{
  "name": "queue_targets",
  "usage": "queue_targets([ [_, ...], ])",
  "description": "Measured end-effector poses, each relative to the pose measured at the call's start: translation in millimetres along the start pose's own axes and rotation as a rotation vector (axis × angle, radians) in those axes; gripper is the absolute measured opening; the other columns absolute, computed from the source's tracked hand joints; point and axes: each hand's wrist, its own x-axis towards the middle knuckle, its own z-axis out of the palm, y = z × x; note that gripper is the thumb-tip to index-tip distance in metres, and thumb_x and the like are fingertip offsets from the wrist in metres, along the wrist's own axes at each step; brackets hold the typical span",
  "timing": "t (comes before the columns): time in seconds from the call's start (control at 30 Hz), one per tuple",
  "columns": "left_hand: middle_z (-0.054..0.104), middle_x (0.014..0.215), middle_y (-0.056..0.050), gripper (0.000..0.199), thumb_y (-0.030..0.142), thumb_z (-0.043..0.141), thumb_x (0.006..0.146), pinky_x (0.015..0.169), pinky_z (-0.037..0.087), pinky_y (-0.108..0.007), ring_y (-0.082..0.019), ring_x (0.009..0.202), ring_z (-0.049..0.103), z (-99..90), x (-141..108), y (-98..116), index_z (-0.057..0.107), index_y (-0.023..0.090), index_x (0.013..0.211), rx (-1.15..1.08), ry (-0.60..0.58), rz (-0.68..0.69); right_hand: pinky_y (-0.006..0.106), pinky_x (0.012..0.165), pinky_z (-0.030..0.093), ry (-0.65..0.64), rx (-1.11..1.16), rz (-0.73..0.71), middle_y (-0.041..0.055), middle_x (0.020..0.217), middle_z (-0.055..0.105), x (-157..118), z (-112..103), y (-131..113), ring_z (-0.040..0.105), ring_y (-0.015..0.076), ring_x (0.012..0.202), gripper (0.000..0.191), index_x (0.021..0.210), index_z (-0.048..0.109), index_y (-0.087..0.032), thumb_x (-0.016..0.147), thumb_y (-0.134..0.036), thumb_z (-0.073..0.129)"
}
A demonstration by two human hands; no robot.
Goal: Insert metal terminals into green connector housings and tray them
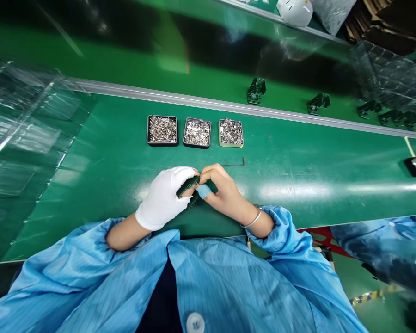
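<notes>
My left hand (164, 196), in a white glove with bare fingertips showing, is closed around a dark green plastic part (187, 186). My right hand (225, 192) is bare, with blue tape round the thumb. Its thumb and forefinger are pinched together against the part's upper end; whatever lies between them is too small to make out. My fingers hide much of the part. Just beyond the right hand, a thin L-shaped hex key (234, 165) lies on the green table (280, 162).
Three small trays of shiny metal pieces stand ahead: a left tray (148, 132), a middle tray (197, 146) and a right tray (230, 145). A metal rail (194, 99) runs behind them. Several dark green assemblies (256, 91) stand past it. Clear plastic trays (27, 134) fill the left side.
</notes>
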Motion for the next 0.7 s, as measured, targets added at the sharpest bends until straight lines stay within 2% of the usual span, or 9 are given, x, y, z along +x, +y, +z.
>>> queue_targets([
  [0.13,0.070,0.098,-0.011,0.024,0.030,0.046,0.081,0.081,0.050,-0.043,-0.029,0.093,0.065,-2.1,-1,3,0.063,0.019,0.095,0.159,0.025,0.059,0.032,0.085,0.048,-0.053,-0.042,0.000,0.0057,0.099,0.057,-3,3,0,0.056,0.0178,0.095,0.024,0.093,0.047,-0.022,0.075,-0.006,0.046],
  [0.27,0.065,0.096,-0.013,0.024,0.030,0.050,0.077,0.078,0.048,-0.044,-0.031,0.090,0.062,9.0,-8,6,0.058,0.017,0.096,0.287,0.115,0.025,0.036,0.088,0.047,-0.039,-0.184,0.004,0.0079,0.102,0.057,-5,7,5,0.055,0.0200,0.097,0.030,0.093,0.046,-0.022,0.071,-0.002,0.044],
  [0.4,0.061,0.101,-0.014,0.042,0.042,0.054,0.077,0.080,0.049,-0.044,-0.031,0.094,0.059,18.9,-13,1,0.051,0.014,0.109,0.152,0.095,0.048,0.036,0.089,0.048,-0.058,-0.152,0.075,0.0079,0.101,0.059,-1,5,8,0.056,0.0195,0.097,0.033,0.096,0.048,-0.020,0.071,0.000,0.041],
  [0.53,0.058,0.110,-0.014,0.056,0.050,0.057,0.076,0.083,0.050,-0.042,-0.029,0.098,0.060,15.2,-12,-4,0.044,0.014,0.118,-0.086,0.030,-0.040,0.033,0.089,0.049,-0.081,-0.022,0.086,0.0059,0.103,0.059,6,-2,5,0.058,0.0172,0.099,0.038,0.102,0.050,-0.019,0.070,0.000,0.042],
  [0.6,0.060,0.108,-0.011,0.052,0.048,0.055,0.078,0.082,0.050,-0.039,-0.026,0.095,0.061,10.1,-9,-4,0.045,0.016,0.118,-0.177,-0.024,-0.073,0.034,0.090,0.049,-0.092,-0.056,0.059,0.0070,0.103,0.059,10,-4,3,0.057,0.0182,0.101,0.040,0.103,0.051,-0.018,0.068,0.000,0.042],
  [0.7,0.063,0.097,-0.006,0.031,0.036,0.048,0.079,0.080,0.049,-0.036,-0.023,0.090,0.062,4.2,-3,-4,0.051,0.019,0.104,-0.185,-0.062,-0.128,0.035,0.092,0.048,-0.153,-0.123,0.030,0.0082,0.105,0.059,13,-4,0,0.056,0.0196,0.103,0.042,0.105,0.051,-0.018,0.068,0.001,0.042],
])
